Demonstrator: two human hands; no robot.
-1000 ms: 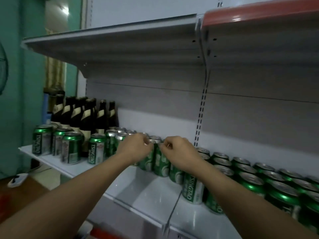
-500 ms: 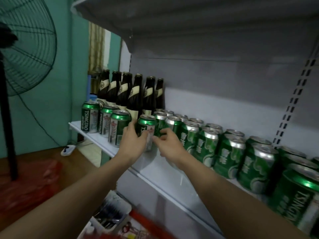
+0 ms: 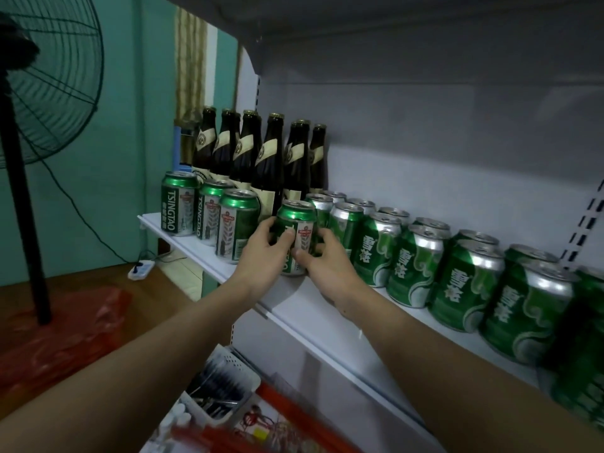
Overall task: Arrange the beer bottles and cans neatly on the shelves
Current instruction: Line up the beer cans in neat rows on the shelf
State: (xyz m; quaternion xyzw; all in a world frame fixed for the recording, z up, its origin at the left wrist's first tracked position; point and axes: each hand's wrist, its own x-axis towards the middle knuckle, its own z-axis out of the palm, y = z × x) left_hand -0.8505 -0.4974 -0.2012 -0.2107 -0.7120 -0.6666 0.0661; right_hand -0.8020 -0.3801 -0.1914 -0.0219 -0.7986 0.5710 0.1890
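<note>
Both hands now closer | fingers clamped on Tsingtao can (image 3: 295,235) | shelf (image 3: 327,308)

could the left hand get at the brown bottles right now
Probably not directly: the left hand grips a Tsingtao can, and the can row stands before the bottles. Reaching over the cans looks possible.
</note>
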